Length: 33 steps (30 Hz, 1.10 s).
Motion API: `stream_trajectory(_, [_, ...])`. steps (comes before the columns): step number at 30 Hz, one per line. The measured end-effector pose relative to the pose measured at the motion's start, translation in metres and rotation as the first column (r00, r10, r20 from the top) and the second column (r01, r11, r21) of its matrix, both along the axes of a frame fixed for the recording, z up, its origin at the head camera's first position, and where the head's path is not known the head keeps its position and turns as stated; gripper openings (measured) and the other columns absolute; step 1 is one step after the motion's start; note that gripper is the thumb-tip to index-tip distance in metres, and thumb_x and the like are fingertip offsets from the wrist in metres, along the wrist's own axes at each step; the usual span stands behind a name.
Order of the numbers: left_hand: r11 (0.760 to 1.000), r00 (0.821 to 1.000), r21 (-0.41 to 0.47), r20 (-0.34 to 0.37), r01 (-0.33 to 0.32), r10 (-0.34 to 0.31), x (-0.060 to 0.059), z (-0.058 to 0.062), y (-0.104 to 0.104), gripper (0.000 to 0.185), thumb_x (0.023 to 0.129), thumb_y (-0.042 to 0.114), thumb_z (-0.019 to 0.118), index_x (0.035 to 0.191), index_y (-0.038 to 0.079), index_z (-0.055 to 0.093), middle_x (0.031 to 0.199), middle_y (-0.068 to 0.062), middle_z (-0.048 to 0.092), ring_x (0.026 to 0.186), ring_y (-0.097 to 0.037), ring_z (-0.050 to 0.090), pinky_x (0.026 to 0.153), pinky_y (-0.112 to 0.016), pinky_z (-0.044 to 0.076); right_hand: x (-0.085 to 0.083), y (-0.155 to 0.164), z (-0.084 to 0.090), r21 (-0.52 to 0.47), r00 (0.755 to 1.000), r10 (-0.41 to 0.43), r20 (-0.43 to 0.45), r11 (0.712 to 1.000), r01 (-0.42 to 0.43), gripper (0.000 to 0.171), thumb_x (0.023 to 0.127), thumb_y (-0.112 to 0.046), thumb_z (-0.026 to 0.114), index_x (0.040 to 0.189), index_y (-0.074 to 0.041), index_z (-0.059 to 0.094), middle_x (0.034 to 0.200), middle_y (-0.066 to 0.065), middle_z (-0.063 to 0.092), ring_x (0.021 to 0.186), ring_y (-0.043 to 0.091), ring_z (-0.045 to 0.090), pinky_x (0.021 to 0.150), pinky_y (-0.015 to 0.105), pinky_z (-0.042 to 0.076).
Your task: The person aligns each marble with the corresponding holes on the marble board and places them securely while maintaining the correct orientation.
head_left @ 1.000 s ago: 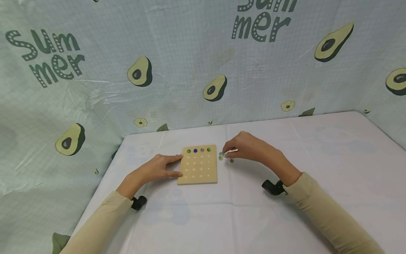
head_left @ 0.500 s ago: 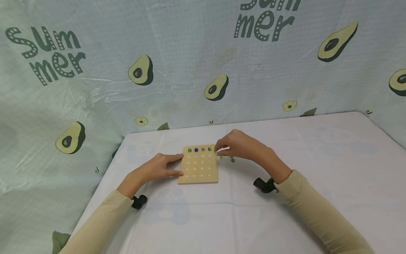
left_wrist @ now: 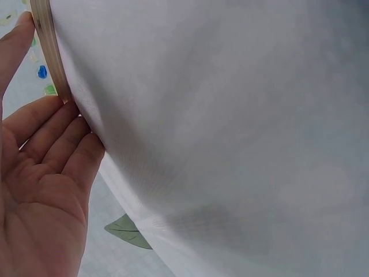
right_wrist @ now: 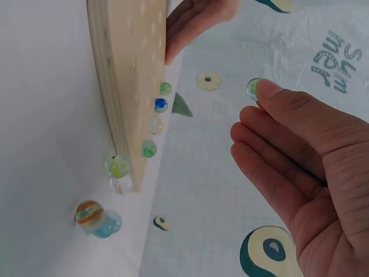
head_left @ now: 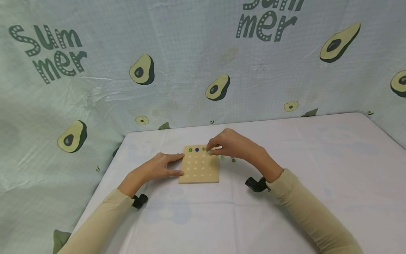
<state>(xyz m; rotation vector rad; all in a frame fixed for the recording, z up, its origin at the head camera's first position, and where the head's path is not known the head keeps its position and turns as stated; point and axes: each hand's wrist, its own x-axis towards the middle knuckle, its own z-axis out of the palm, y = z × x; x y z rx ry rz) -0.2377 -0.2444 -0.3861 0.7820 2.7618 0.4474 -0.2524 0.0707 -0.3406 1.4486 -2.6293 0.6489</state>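
Observation:
A square wooden board with rows of shallow dimples lies on the table. Along its far row sit several glass marbles, among them a blue marble and a green marble. My left hand touches the board's left edge, thumb near the front corner and forefinger further back. Between thumb and forefinger, my right hand pinches a clear greenish marble, over the far right part of the board. In the head view the right fingers cover the end of the marble row.
Beside the board's right edge lie loose marbles: a yellow-green marble, a clear marble, an orange-striped marble and a light blue marble. A white cloth covers the table; a printed curtain hangs behind it.
My right hand has moved left with the pinched marble, from beside the loose marbles to over the board. The left hand stays at the board's left edge.

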Motion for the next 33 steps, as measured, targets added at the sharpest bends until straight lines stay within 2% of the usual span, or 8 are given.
stream_trajectory(6, [1.000, 1.000, 0.002, 0.001, -0.001, 0.001, -0.001, 0.000, 0.000, 0.084, 0.089, 0.057, 0.073, 0.154, 0.010, 0.046, 0.154, -0.012, 0.048, 0.144, -0.031, 0.043, 0.114, -0.049, 0.042, 0.000, -0.007, 0.003, -0.004, 1.000, 0.023, -0.001, 1.000, -0.023, 0.014, 0.093, -0.019, 0.077, 0.104, -0.011, 0.080, 0.101, -0.002, 0.078, 0.090, 0.010, 0.072, 0.081, 0.031, 0.061])
stream_trajectory(18, [1.000, 1.000, 0.013, 0.009, -0.006, 0.006, 0.000, 0.000, 0.000, 0.085, 0.089, 0.059, 0.072, 0.154, 0.011, 0.046, 0.154, -0.012, 0.048, 0.144, -0.031, 0.043, 0.114, -0.049, 0.042, -0.004, -0.016, 0.001, 0.019, 1.000, 0.027, 0.007, 0.999, -0.027, 0.013, 0.093, -0.019, 0.077, 0.104, -0.013, 0.080, 0.101, -0.004, 0.078, 0.089, 0.007, 0.071, 0.078, 0.022, 0.058])
stream_trajectory(33, [1.000, 1.000, 0.012, -0.001, 0.002, -0.002, -0.001, 0.001, -0.001, 0.084, 0.089, 0.058, 0.073, 0.153, 0.010, 0.047, 0.153, -0.012, 0.049, 0.143, -0.030, 0.044, 0.113, -0.049, 0.042, -0.012, -0.031, 0.001, 0.001, 0.998, 0.063, 0.025, 0.998, -0.063, 0.013, 0.094, -0.020, 0.076, 0.104, -0.013, 0.081, 0.100, -0.004, 0.078, 0.091, 0.006, 0.072, 0.081, 0.022, 0.058])
